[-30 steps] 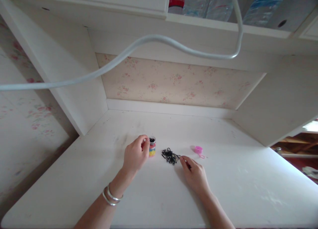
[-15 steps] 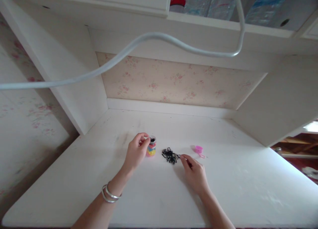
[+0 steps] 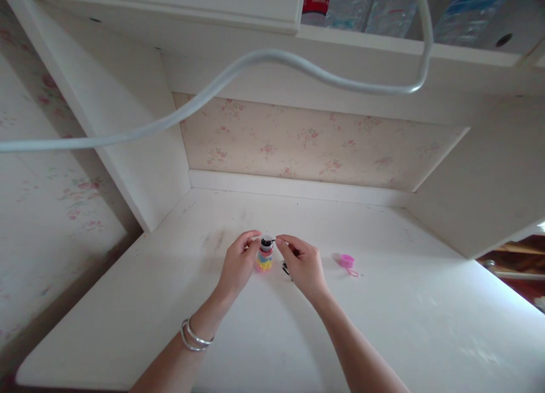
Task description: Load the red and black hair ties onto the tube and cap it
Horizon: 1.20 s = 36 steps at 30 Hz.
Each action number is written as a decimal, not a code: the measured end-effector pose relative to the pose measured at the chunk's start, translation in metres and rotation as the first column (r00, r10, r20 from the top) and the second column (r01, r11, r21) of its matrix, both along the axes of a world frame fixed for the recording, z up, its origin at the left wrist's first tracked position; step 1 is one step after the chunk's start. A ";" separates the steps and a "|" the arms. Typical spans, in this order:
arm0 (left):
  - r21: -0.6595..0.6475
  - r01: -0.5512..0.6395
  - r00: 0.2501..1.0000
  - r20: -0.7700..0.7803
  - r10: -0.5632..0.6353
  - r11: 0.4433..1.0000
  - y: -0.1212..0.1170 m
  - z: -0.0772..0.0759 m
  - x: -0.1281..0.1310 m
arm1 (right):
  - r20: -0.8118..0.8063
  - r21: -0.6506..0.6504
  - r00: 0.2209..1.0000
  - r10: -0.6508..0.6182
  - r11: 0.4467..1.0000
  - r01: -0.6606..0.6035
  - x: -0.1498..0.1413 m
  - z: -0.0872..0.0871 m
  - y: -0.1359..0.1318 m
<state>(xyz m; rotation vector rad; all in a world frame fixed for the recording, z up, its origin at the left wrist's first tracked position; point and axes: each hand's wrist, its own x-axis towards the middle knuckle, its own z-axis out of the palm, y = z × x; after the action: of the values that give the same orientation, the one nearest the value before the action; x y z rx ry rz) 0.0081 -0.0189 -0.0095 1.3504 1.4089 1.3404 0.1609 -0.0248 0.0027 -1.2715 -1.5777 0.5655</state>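
A small clear jar (image 3: 264, 262) stands upright on the white tabletop, filled with coloured layers of pink, yellow, blue and red, with black loops near its mouth. My left hand (image 3: 240, 258) is closed on the jar's neck from the left, thumb and fingers at the rim. My right hand (image 3: 303, 265) pinches a thin black hair elastic (image 3: 274, 241) at the right side of the jar's mouth. Below the right hand lies the pile of black hair elastics (image 3: 285, 267), mostly hidden behind it.
A pink lid (image 3: 347, 261) with a loop lies right of my hands on the tabletop (image 3: 238, 336). A white cable (image 3: 272, 55) hangs across the view above. Plastic bottles (image 3: 389, 9) stand on the shelf overhead. Side panels and a low back ledge (image 3: 298, 184) bound the table.
My right hand has moved up and left from the black pile to the jar's mouth with a hair elastic. My left hand stays at the jar. The camera view has shifted slightly.
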 end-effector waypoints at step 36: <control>0.051 0.001 0.998 -0.065 0.002 0.999 -0.002 0.002 -0.001 | 0.301 0.027 0.936 0.180 0.980 -0.197 0.000 0.021 0.007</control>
<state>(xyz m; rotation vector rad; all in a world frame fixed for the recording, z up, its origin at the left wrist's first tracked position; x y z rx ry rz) 0.0075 -0.0208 -0.0073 1.4385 1.4268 1.3514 0.1607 -0.0180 0.0232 -1.2115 -1.9690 0.4585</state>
